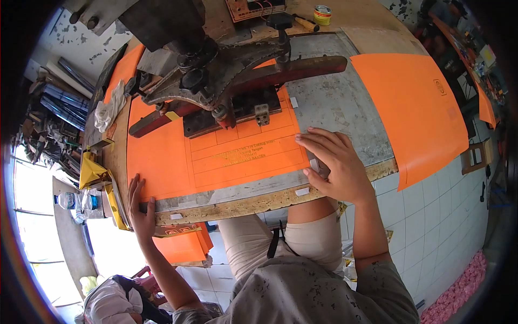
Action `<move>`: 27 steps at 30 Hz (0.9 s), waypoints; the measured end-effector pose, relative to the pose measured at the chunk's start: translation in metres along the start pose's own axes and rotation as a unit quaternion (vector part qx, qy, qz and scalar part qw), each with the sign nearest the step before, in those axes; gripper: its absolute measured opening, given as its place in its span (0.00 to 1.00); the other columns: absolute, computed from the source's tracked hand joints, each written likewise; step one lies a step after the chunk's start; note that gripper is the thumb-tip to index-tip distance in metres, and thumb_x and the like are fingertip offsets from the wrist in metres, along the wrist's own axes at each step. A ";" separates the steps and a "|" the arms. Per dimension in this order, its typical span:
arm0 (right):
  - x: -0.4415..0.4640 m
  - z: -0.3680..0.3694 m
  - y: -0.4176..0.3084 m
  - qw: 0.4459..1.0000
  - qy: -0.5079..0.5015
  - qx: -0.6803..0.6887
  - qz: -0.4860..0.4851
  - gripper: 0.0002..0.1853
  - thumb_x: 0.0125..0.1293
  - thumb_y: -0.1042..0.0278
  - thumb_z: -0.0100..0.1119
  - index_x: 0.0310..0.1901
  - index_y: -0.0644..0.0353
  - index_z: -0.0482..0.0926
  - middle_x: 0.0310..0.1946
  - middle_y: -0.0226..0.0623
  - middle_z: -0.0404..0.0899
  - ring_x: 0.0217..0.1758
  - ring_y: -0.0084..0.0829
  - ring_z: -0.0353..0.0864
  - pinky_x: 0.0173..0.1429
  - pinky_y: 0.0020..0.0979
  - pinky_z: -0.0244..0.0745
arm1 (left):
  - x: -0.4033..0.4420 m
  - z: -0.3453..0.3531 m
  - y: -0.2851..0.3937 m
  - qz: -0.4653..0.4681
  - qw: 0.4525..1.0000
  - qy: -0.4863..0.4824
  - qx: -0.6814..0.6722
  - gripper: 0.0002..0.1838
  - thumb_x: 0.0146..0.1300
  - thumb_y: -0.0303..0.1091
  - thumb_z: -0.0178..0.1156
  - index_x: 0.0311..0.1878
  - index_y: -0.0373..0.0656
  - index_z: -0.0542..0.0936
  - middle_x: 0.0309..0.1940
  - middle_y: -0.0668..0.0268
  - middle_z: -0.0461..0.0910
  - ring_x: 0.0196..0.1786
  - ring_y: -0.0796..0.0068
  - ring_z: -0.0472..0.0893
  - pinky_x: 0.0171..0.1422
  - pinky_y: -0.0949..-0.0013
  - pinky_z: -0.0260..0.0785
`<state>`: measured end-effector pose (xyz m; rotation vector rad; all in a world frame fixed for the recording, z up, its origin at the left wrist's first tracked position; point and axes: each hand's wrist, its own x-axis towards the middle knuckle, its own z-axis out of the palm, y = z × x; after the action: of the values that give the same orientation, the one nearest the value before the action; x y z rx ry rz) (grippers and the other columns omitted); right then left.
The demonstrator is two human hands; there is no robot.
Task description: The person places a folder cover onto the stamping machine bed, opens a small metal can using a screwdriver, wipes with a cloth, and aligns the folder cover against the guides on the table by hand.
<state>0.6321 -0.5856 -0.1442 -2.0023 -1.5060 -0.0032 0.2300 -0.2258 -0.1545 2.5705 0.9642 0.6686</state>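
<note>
An orange sheet (162, 162) with printed lines and gold lettering lies on the grey metal plate (345, 119) of the bench. Above it stands a dark press (216, 81) with a red bar and a black block. My left hand (141, 208) rests at the sheet's lower left corner, thumb and fingers apart. At the right edge of the sheet, my right hand (337, 164) has its fingers spread, the fingertips near the sheet's edge and a small white piece. Neither hand is closed on anything.
Another orange sheet (415, 113) hangs over the bench's right side. A yellow can (322, 15) and a tool with a yellow handle (306, 22) sit at the back. White cloth (110, 108) and yellow foil (93, 171) are at the left. A person (116, 302) is at lower left.
</note>
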 end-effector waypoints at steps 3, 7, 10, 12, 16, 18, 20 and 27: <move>0.001 0.000 0.000 1.000 0.002 0.010 0.000 0.34 0.66 0.66 0.72 0.75 0.58 0.80 0.76 0.37 0.81 0.83 0.42 0.73 0.82 0.50 0.65 | -0.001 0.000 0.000 -0.003 1.000 0.003 -0.005 0.28 0.74 0.39 0.66 0.76 0.44 0.81 0.83 0.56 0.74 0.89 0.49 0.65 0.92 0.45 0.55; 0.003 0.000 0.000 1.000 0.008 -0.002 0.008 0.33 0.68 0.63 0.72 0.75 0.59 0.80 0.78 0.37 0.80 0.83 0.43 0.73 0.82 0.50 0.65 | -0.001 0.002 0.003 -0.003 1.000 0.026 -0.010 0.30 0.73 0.39 0.66 0.77 0.44 0.80 0.84 0.54 0.72 0.89 0.47 0.64 0.92 0.45 0.55; 0.003 -0.001 -0.001 0.999 -0.016 -0.029 0.016 0.32 0.74 0.57 0.68 0.76 0.56 0.78 0.80 0.34 0.77 0.85 0.41 0.70 0.84 0.51 0.64 | -0.002 0.000 -0.001 -0.004 1.000 0.009 0.011 0.31 0.73 0.38 0.67 0.78 0.44 0.80 0.85 0.53 0.71 0.89 0.46 0.64 0.92 0.44 0.54; 0.005 -0.002 -0.001 0.999 -0.016 -0.025 0.016 0.32 0.72 0.58 0.70 0.76 0.58 0.79 0.79 0.35 0.78 0.84 0.41 0.71 0.83 0.50 0.64 | -0.002 0.000 -0.002 -0.012 1.000 0.008 0.009 0.31 0.72 0.38 0.67 0.78 0.44 0.80 0.85 0.53 0.71 0.89 0.46 0.63 0.92 0.44 0.54; 0.006 -0.002 -0.002 1.000 -0.014 -0.016 0.019 0.34 0.67 0.61 0.73 0.75 0.60 0.80 0.78 0.38 0.79 0.83 0.43 0.73 0.82 0.49 0.64 | -0.002 0.000 0.000 -0.015 1.000 0.008 0.001 0.31 0.72 0.38 0.67 0.77 0.44 0.80 0.85 0.53 0.71 0.89 0.46 0.63 0.92 0.44 0.53; 0.007 -0.003 -0.002 1.000 -0.013 -0.007 0.019 0.36 0.64 0.62 0.73 0.75 0.60 0.80 0.78 0.38 0.79 0.83 0.44 0.73 0.82 0.50 0.64 | 0.001 0.000 0.001 -0.012 1.000 0.009 0.004 0.31 0.73 0.39 0.67 0.77 0.44 0.80 0.84 0.53 0.71 0.89 0.46 0.63 0.92 0.44 0.53; 0.006 -0.007 -0.004 1.000 -0.013 0.008 0.018 0.38 0.61 0.63 0.73 0.75 0.60 0.80 0.78 0.39 0.80 0.83 0.45 0.73 0.82 0.51 0.64 | -0.002 -0.001 0.004 -0.012 1.000 0.005 0.008 0.31 0.73 0.40 0.67 0.77 0.44 0.80 0.84 0.53 0.71 0.89 0.46 0.63 0.92 0.44 0.53; 0.005 -0.006 -0.001 0.999 -0.028 0.018 0.011 0.39 0.60 0.65 0.73 0.76 0.55 0.79 0.76 0.35 0.81 0.84 0.40 0.71 0.84 0.50 0.64 | 0.001 0.001 0.001 -0.003 1.000 0.009 0.011 0.32 0.74 0.43 0.67 0.79 0.44 0.79 0.85 0.54 0.71 0.89 0.47 0.64 0.92 0.43 0.53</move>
<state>0.6350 -0.5834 -0.1371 -2.0044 -1.5077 0.0884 0.2315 -0.2265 -0.1544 2.5833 0.9897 0.6851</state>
